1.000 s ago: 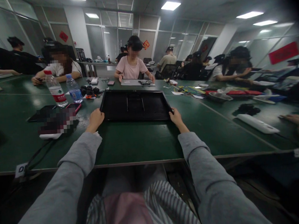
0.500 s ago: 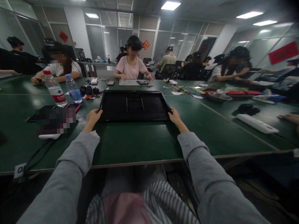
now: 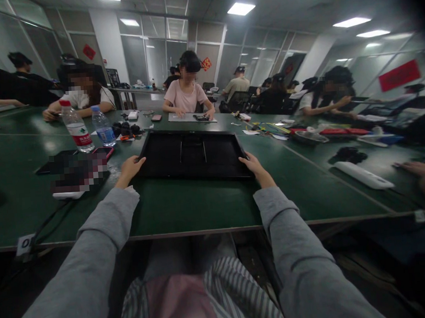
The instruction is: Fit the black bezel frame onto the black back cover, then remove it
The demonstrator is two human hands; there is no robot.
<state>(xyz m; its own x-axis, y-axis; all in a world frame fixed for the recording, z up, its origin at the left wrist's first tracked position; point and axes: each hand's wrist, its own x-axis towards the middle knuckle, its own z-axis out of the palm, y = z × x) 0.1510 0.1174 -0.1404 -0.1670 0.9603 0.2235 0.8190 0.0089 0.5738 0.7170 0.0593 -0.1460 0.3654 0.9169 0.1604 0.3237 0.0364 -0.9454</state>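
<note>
A wide black tray-like panel [image 3: 158, 155] with a raised rim lies over the green table in front of me. Two thin metal rods [image 3: 205, 152], like a folded wire stand, run across its middle; its exact kind I cannot tell. My left hand [image 3: 129, 170] grips the left edge, thumb on top and fingers tucked under or behind the rim. At the right edge, my right hand [image 3: 254, 167] holds it the same way. Whether the panel's near edge touches the table is unclear.
Left of the panel stand a red-capped bottle [image 3: 78, 129] and a blue-capped bottle [image 3: 104, 128], near a phone [image 3: 104, 152]. A white power strip [image 3: 363, 174] lies at right, by another person's hand [image 3: 420, 171]. Across the green table [image 3: 197, 208] sits a person in pink [image 3: 187, 97].
The panel has shifted slightly, its near edge now lower in view and closer to me. Both hands keep their hold on its sides.
</note>
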